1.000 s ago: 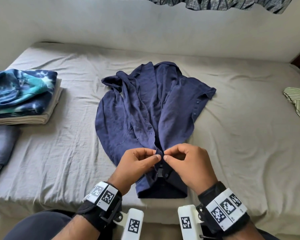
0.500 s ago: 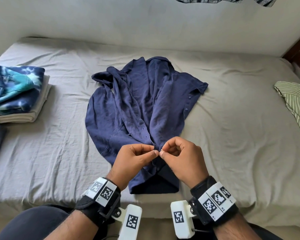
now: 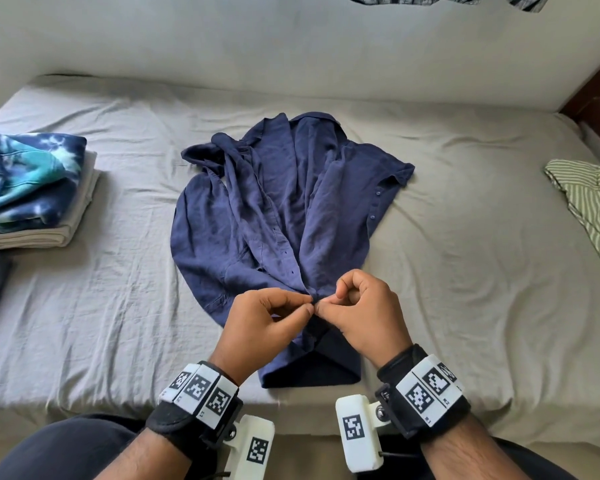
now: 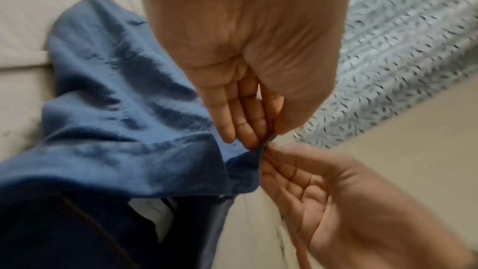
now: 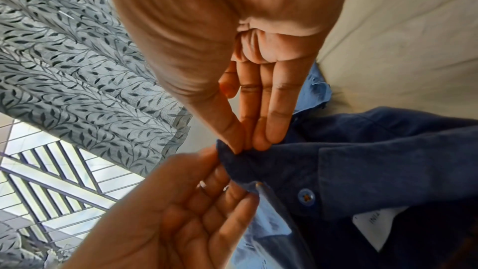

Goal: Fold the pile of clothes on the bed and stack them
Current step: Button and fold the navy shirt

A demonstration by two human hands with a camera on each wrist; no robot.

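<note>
On the grey-sheeted bed, both hands, left hand and right hand, are pinching the crumpled navy button-up shirt's front edges in a tight fingertip grip.

- Left hand pinches the navy shirt edge.
- Right hand pinches it just beside.
- Patterned curtain hangs behind.

We see a navy blue shirt on a grey-beige sheet, a blue, teal and white tie-dye top over a beige fold, a green-and-white striped shirt, and a grey leaf-print curtain.
</note>
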